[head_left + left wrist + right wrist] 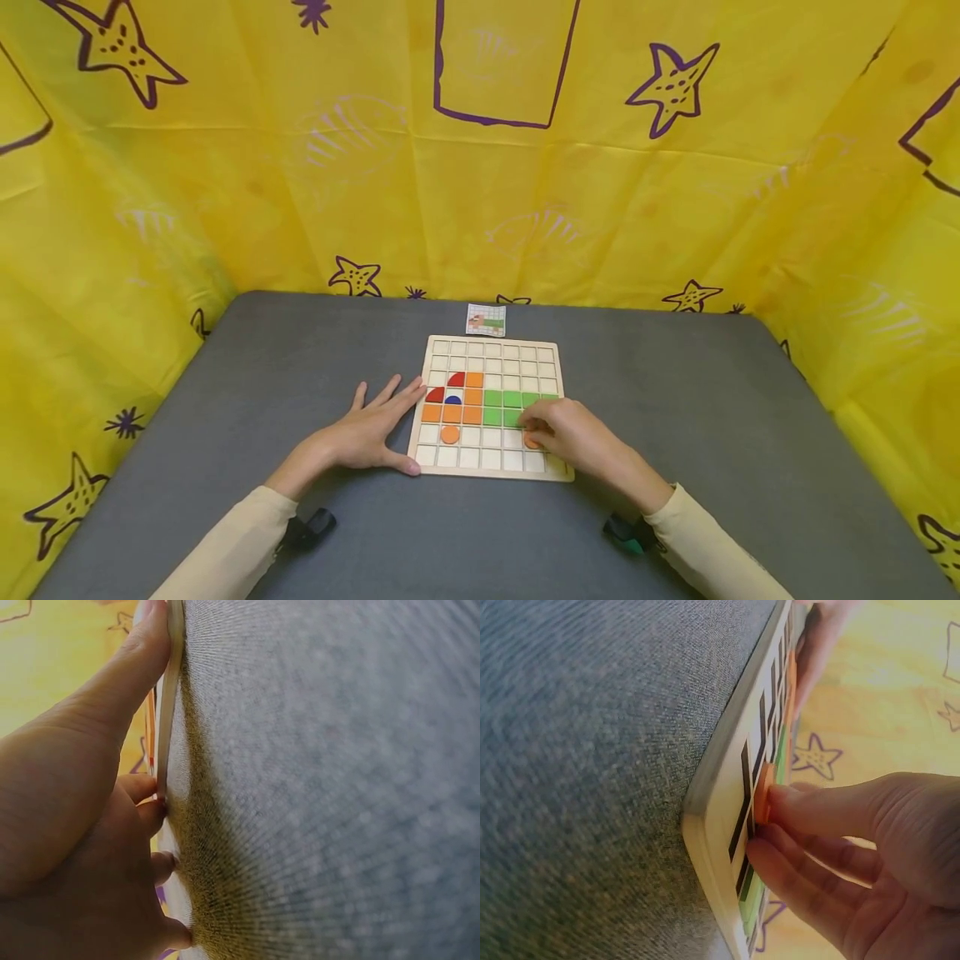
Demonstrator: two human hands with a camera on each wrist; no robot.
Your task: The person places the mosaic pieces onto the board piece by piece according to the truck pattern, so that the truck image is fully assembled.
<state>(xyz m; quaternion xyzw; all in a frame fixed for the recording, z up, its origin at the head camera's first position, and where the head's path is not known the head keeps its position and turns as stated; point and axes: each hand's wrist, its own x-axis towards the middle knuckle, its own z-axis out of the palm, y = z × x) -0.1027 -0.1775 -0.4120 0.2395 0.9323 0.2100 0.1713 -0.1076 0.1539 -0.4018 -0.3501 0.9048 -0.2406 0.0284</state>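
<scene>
A wooden grid board (490,460) lies on the table with coloured tiles in its cells. Fingers spread, my left hand (367,431) rests along the board's left side, its thumb at the lower left corner. Close up in the left wrist view, the left hand (90,772) touches the board's edge. On the board's right part, my right hand (581,433) pinches an orange round tile (763,796) between thumb and fingers, just below the green tiles (512,399). Another orange round tile (450,434) sits at the lower left. Red quarter-circle tiles (457,380) and a blue half-circle tile (453,400) lie among orange square tiles (472,414).
Behind the board lies a small printed card (486,320) with a coloured grid picture. The grey table (300,350) is enclosed by yellow cloth (450,192) with sea-creature drawings. Dark wrist devices (311,528) show at both cuffs.
</scene>
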